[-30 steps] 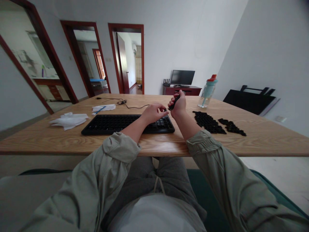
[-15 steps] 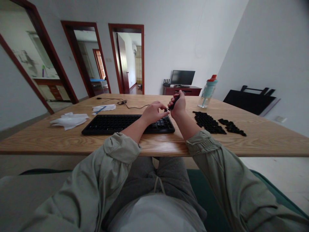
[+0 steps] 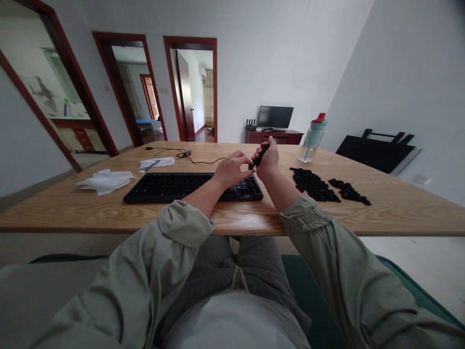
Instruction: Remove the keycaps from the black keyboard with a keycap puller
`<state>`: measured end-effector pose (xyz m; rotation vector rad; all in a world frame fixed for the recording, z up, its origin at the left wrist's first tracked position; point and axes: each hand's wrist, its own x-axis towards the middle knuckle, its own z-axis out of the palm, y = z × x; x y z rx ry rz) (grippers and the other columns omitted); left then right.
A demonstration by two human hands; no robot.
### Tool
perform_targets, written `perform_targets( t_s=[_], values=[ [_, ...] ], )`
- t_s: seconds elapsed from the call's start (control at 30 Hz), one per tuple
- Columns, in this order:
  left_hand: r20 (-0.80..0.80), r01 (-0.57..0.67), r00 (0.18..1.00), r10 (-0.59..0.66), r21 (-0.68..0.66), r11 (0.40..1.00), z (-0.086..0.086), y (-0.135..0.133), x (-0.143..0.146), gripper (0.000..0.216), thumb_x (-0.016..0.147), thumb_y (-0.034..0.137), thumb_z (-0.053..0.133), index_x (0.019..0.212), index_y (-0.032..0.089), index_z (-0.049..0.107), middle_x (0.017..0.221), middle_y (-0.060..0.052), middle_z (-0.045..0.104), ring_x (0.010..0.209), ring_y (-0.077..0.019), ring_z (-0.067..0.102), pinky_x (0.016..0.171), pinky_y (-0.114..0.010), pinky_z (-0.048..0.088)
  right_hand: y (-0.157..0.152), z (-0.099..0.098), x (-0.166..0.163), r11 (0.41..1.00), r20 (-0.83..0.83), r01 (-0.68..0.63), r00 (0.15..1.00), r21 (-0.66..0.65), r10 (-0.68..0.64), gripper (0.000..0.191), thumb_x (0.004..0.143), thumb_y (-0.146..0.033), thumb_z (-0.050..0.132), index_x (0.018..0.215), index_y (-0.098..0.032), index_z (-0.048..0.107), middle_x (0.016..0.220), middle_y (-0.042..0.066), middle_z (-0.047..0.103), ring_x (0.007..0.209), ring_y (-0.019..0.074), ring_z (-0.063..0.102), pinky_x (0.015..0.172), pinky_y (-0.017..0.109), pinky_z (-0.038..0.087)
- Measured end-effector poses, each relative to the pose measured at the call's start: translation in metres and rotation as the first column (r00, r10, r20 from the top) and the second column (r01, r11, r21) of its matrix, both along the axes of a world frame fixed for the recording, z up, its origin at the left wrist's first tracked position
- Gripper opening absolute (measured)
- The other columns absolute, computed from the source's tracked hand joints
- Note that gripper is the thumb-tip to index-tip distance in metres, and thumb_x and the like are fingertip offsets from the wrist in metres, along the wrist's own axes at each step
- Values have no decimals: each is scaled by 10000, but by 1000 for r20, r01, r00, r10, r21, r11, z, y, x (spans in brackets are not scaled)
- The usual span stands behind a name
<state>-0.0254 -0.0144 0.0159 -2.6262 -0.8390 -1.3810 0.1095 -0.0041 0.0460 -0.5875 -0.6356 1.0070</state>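
Forearms [image 3: 202, 197] reach forward and converge. The left hand [image 3: 231, 170] is curved into a pinch; the right hand [image 3: 270, 161], curled like a fist, stands raised just beside it.

You face a pale wall [image 3: 257, 72]. Past the far edge of your table [image 3: 241, 218], a monitor [image 3: 275, 117] tops a red cabinet [image 3: 292, 137]; red-framed doorways [image 3: 190, 43] stand beyond the far and left edges, pale floor [image 3: 428, 259] below the near one.
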Motion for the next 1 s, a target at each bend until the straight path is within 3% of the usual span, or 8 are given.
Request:
perform_targets(
  t_s=[0.2,0.37,0.47,0.6,0.67,0.8,1.0],
  values=[
    [-6,-23,1000,23,-22,999,2,-1,-2,150,801,289,769,917,198,744,960,-38,647,769,-136,608,754,-287,509,-2,1,-1,1000,5,-6,1000,8,6,379,935,-556,493,751,-242,388,509,-100,372,363,66,338,331,170,329],
    [150,31,988,-18,-86,996,5,1,-1,220,808,378,772,862,171,720,871,-24,633,659,-107,539,682,-277,482,-10,8,0,995,154,73,985,67,-83,360,888,-506,599,748,-238,405,515,-99,375,363,62,301,316,181,276],
    [269,20,963,15,-128,992,7,6,-3,267,799,420,778,843,172,690,837,-14,624,656,-109,530,648,-272,467,-22,15,2,992,420,71,901,104,-108,253,853,-358,663,754,-224,472,518,-93,412,384,53,298,313,164,225],
    [271,-56,960,74,-72,996,11,6,-8,261,803,407,778,814,184,644,856,-16,625,705,-122,545,651,-273,459,-43,19,2,998,720,-23,694,56,-24,222,776,-217,731,689,-198,527,515,-73,438,415,52,346,307,154,221],
    [242,-103,964,107,-29,994,13,3,-10,245,823,383,761,786,188,619,854,-17,623,732,-131,551,662,-273,460,-51,20,1,997,763,-70,642,-40,76,248,760,-208,756,661,-192,530,491,-69,412,400,56,344,289,165,213],
    [215,-150,966,144,13,989,16,-3,-11,201,852,347,734,797,192,619,863,-20,637,752,-137,560,689,-275,466,-63,24,3,980,748,-113,634,-164,198,248,748,-197,802,716,-189,555,484,-71,397,389,63,357,279,164,216],
    [195,-92,977,80,53,994,17,-7,-10,131,870,313,713,868,189,669,886,-24,659,796,-141,590,730,-274,470,-72,29,13,995,849,-37,520,-94,100,186,744,-176,797,707,-150,616,481,-56,446,408,56,366,320,165,219]
  ],
)
